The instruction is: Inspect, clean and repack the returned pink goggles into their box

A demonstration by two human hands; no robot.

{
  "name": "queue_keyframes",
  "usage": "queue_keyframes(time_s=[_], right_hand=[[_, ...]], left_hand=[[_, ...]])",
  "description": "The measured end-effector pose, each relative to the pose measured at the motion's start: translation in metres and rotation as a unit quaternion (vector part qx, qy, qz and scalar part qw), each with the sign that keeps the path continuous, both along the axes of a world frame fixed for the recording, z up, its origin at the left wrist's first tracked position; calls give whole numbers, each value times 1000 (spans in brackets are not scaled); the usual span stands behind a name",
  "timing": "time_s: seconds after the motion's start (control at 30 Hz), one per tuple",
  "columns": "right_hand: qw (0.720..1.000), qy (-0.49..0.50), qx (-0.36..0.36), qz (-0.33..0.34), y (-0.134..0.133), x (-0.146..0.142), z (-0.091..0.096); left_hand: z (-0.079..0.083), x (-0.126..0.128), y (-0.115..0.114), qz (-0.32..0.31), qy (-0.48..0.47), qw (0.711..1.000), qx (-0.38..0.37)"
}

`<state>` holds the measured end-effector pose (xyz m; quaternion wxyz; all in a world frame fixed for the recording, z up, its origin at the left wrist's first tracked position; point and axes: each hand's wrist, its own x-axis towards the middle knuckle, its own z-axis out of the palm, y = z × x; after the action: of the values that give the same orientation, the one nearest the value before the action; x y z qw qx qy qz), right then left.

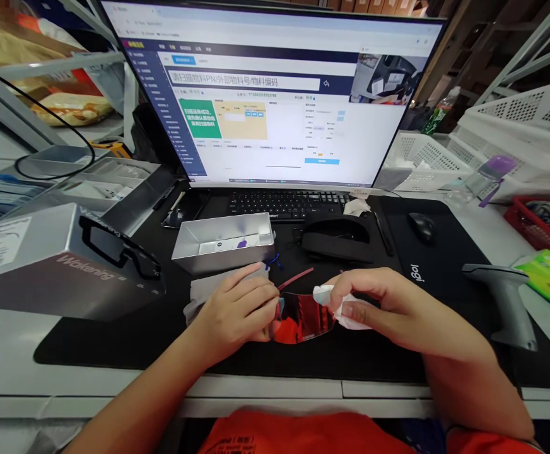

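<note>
My left hand is closed on the left end of a pair of red mirrored sport glasses, held just above a black desk mat. My right hand pinches a small white wipe against the right side of the red lens. A thin red temple arm sticks up behind the lens. Under my left hand lies a grey cloth pouch.
An open silver box sits behind my hands, a black glasses case to its right. A keyboard and monitor stand behind. A printed glasses box is left; mouse, barcode scanner and white baskets are right.
</note>
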<state>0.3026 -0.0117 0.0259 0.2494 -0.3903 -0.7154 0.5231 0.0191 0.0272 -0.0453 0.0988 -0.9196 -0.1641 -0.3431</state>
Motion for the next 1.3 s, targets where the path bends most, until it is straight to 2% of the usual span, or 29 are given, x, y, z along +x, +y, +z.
queue_keyframes(time_s=[0.17, 0.3, 0.5, 0.6, 0.67, 0.83, 0.97, 1.1, 1.17, 1.3], right_hand=[[997, -11, -26, -69, -1, -8, -6], [995, -7, -57, -83, -1, -10, -6], [986, 89, -141, 1, 11, 0, -9], [981, 125, -141, 48, 25, 4, -20], [978, 141, -141, 52, 32, 4, -26], [977, 145, -151, -29, 34, 0, -25], [985, 119, -72, -101, 24, -7, -17], [980, 121, -16, -155, 21, -15, -20], [972, 149, -3, -184, 24, -16, -23], [936, 191, 50, -291, 32, -7, -24]], left_hand=[[-2, -3, -2, 0, 8, 1000, 11], [-4, -3, -3, 6, 9, 1000, 29], [1, -1, -7, -17, -16, 999, 46], [3, -1, -8, -16, -21, 998, 54], [3, -1, -7, -6, -16, 998, 58], [-4, -4, -5, 13, 2, 998, 61], [-6, -4, -3, 28, -11, 998, 57], [-6, -2, -2, 38, -32, 997, 58], [-7, -2, -2, 37, -40, 997, 55], [-10, -5, -2, 35, -103, 993, 43]])
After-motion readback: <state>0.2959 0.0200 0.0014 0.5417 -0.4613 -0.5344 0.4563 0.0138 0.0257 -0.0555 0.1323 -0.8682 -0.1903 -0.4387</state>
